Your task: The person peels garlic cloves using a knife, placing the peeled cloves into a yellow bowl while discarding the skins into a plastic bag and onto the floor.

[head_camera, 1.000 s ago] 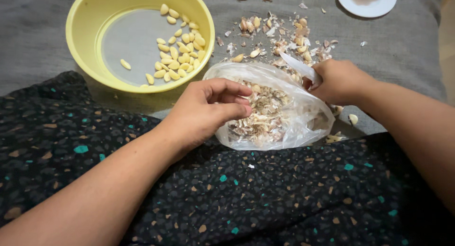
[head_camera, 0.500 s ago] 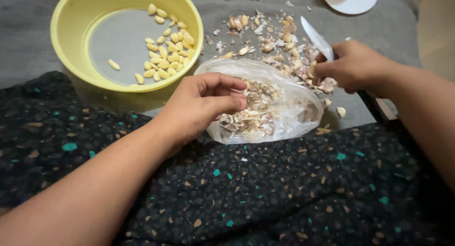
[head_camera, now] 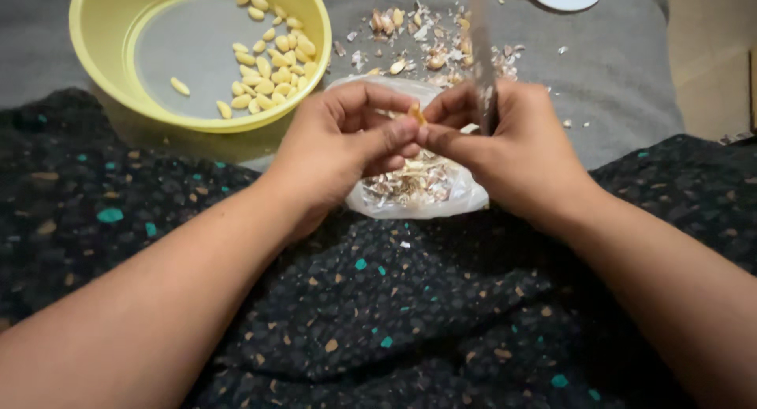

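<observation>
- Done, by the look of it — a good heap of peeled garlic cloves (head_camera: 268, 66) lies in the yellow bowl (head_camera: 102, 30) at the grey cloth's far left; skins fill the plastic bag (head_camera: 410, 190).
- In hand: left hand (head_camera: 347, 153) and right hand (head_camera: 512, 153) pinch one garlic clove (head_camera: 413, 113) above the bag, the right also gripping a knife (head_camera: 481, 70).
- Left — unpeeled cloves and scraps (head_camera: 430, 42) along the far edge.

A grey cloth (head_camera: 631, 70) covers the ground. A tan floor (head_camera: 710, 54) shows at the right edge. The light is soft and dim.
</observation>
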